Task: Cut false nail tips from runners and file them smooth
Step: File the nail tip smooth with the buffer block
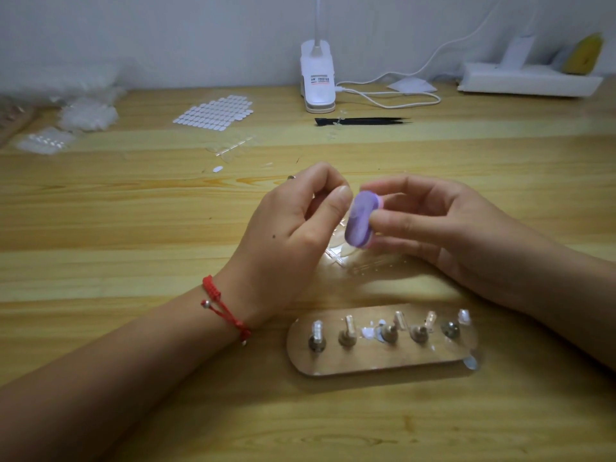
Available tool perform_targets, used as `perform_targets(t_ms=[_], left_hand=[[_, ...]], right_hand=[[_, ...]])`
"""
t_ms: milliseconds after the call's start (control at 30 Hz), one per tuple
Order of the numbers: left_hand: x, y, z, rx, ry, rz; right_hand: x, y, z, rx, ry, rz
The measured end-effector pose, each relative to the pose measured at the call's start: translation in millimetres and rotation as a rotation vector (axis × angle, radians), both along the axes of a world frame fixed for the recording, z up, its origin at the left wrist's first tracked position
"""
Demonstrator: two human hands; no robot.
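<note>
My right hand (443, 225) grips a small purple oval file block (359, 219) above the middle of the wooden table. My left hand (296, 225), with a red cord on its wrist, has thumb and forefinger pinched right beside the block's left edge; a clear nail tip between them is too small and blurred to make out. Under the hands lies a clear plastic runner (363, 258) with nail tips. Nearer to me a clear oval stand (383, 358) carries several pegs with nail tips on them.
A sheet of white oval stickers (213, 113) and another clear runner (233, 146) lie farther back. Bags of clear tips (86, 111) sit at the back left. A white clip lamp (318, 78), black tweezers (363, 121), a cable and a white box (530, 80) line the back.
</note>
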State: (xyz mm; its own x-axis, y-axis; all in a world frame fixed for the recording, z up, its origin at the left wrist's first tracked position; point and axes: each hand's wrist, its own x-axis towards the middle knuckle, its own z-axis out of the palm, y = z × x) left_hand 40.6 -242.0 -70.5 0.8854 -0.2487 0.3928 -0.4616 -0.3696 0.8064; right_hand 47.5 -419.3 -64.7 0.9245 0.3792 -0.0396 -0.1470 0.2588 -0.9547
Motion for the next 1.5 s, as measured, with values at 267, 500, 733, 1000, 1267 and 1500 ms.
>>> perform_targets(t_ms=[267, 500, 733, 1000, 1267, 1500], left_hand=[[-1.2, -0.5, 1.2, 0.023, -0.013, -0.006], [1.5, 1.3, 0.0, -0.035, 0.013, -0.007], [1.3, 0.6, -0.2, -0.043, 0.010, -0.016], [1.1, 0.9, -0.2, -0.017, -0.027, 0.013], [2.0, 1.0, -0.5, -0.012, -0.018, 0.024], [1.6, 0.6, -0.4, -0.020, -0.012, 0.016]], right_hand=[[2.1, -1.5, -0.4, 0.041, 0.034, -0.019], [2.3, -2.5, -0.9, 0.025, 0.035, 0.013], [3.1, -2.6, -0.6, 0.044, 0.036, 0.007], [1.7, -2.2, -1.3, -0.027, -0.021, 0.065], [2.3, -2.8, -2.9, -0.019, -0.032, 0.068], [2.2, -2.9, -3.2, -0.035, -0.048, 0.052]])
